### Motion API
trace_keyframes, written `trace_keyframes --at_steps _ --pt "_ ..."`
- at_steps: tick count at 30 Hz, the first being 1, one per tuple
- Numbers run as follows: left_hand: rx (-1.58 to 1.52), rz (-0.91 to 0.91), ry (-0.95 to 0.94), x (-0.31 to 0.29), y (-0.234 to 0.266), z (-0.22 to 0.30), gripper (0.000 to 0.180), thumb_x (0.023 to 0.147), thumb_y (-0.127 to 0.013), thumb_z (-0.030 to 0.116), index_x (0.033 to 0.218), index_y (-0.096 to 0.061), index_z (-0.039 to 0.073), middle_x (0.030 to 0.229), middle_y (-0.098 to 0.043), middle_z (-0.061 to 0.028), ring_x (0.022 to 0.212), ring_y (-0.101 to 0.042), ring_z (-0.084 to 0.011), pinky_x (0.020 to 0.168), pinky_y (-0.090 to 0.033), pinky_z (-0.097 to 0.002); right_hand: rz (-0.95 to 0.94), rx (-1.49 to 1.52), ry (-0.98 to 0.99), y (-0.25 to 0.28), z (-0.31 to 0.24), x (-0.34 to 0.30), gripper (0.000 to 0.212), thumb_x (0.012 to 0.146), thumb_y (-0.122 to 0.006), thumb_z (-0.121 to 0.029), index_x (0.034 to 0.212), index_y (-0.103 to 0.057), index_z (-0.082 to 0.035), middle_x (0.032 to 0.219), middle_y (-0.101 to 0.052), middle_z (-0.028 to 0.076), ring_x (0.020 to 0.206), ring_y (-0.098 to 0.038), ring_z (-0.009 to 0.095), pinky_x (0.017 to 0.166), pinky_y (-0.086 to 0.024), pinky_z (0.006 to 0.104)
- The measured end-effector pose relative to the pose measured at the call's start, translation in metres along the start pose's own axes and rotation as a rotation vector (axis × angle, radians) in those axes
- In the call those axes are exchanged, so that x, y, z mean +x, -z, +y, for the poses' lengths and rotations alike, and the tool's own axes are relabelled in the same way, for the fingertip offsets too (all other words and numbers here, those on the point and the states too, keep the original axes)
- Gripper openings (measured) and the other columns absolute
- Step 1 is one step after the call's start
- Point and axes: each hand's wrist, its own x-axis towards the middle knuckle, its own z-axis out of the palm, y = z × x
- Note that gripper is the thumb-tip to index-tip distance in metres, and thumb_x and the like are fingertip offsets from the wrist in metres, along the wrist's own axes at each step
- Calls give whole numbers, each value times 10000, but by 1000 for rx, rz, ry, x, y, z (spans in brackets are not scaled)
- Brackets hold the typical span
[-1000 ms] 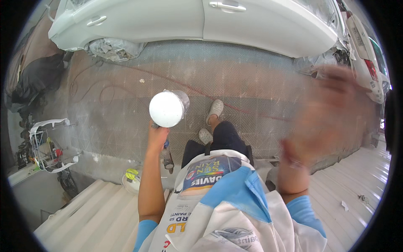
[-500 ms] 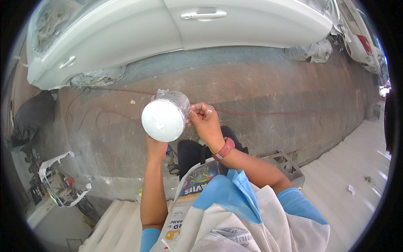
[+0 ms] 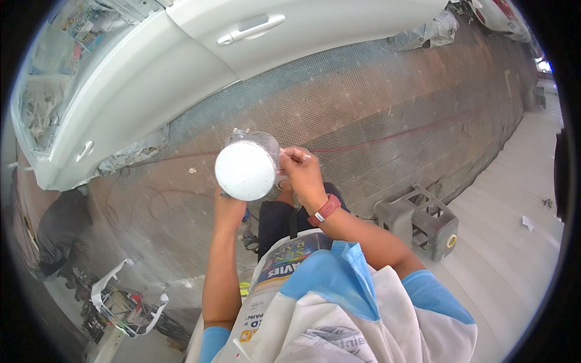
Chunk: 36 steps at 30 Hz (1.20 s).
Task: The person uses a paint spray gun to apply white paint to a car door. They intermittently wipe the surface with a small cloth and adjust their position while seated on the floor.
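Observation:
In front of my body is a spray gun with a round, white-topped cup [image 3: 244, 170]. The cup's side looks clear and greyish, and a bit of metal shows at its far edge. My left hand [image 3: 230, 212] comes up beneath the cup and holds the gun from below; most of its fingers are hidden by the cup. Against the cup's right side, the fingers of my right hand [image 3: 301, 172] are pinched together. What lies between those fingertips is too small to tell. A red watch [image 3: 324, 210] is on my right wrist.
Beyond my hands stands a pale car [image 3: 200, 54], its windows and wheels masked in plastic. A thin red hose [image 3: 387, 137] runs along the patterned floor [image 3: 363, 91]. On the right is a grey plastic stool [image 3: 417, 221]. At lower left a white frame-like part [image 3: 103, 296] stands beside clutter.
The view has turned, so the car now slants and more of the stool shows. The cup has shifted slightly right in view and both hands stay at the gun.

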Motion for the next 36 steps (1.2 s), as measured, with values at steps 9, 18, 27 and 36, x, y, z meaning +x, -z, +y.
trace_keyframes --at_steps 9,18,27,36 --pt "33 -41 -72 13 -1 19 495 947 -784 104 1401 -618 -4 1303 -706 -129 1234 -660 -220 1020 -528 -375 8 186 -14 -20 10 -29 144 1058 -652 -96 1143 -707 6 1008 -748 39 839 -701 111 766 -584 261" --pt "134 -162 -181 33 -3 30 421 912 -808 63 1295 -656 -24 1210 -737 -105 1126 -701 -192 949 -554 -360 -45 63 -12 -25 27 -26 237 1054 -688 -144 1188 -731 46 964 -754 51 809 -682 91 727 -561 251" --pt "281 -23 -73 62 -49 25 508 904 -834 156 1344 -647 -15 1270 -719 -145 1194 -686 -244 1007 -539 -401 -50 232 -16 14 5 7 198 1051 -698 -98 1194 -710 39 1039 -764 79 851 -710 111 749 -595 271" --pt "339 -77 -84 114 -139 41 506 893 -822 155 1339 -655 -16 1271 -724 -156 1203 -679 -250 1011 -522 -392 -107 285 -161 108 -29 90 111 1040 -689 -43 1135 -696 13 1009 -753 65 851 -717 124 753 -601 289"
